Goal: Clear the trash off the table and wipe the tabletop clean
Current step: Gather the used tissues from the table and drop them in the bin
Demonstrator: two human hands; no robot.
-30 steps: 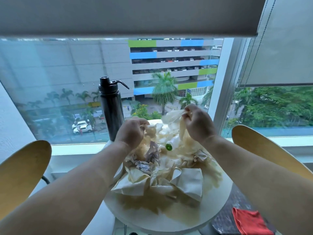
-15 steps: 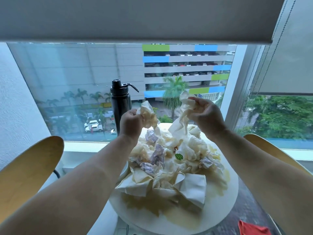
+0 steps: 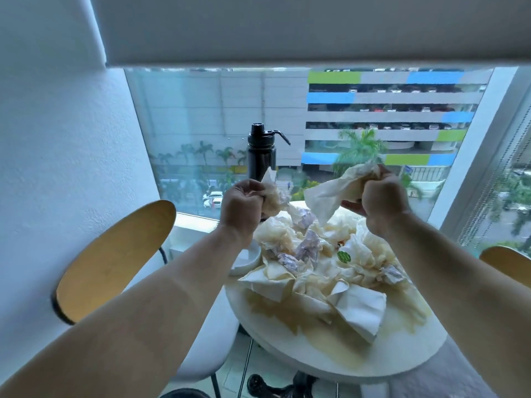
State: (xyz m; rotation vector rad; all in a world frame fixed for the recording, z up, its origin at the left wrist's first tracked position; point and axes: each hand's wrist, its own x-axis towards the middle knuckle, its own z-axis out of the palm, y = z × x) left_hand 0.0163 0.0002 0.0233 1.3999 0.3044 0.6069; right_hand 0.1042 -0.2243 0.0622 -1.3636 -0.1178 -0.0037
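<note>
A round white table (image 3: pixel 339 366) carries a heap of crumpled, stained paper napkins (image 3: pixel 324 271), with a yellowish spill spread over its top. A small green sticker (image 3: pixel 344 256) shows among the paper. My left hand (image 3: pixel 241 208) is raised above the heap's far left side, closed on a crumpled napkin wad (image 3: pixel 273 196). My right hand (image 3: pixel 382 202) is held up at the far right, gripping a larger unfolded napkin (image 3: pixel 330 196) that hangs down towards the pile.
A black water bottle (image 3: pixel 261 156) stands at the table's far edge by the window. A small white dish (image 3: pixel 247 261) sits at the table's left rim. Wooden chair backs (image 3: pixel 115 257) flank the table left and right (image 3: pixel 505 258). A white wall runs along the left.
Both hands have lifted their napkins up off the pile and moved apart. The view has swung left, so the red cloth at the lower right is out of sight.
</note>
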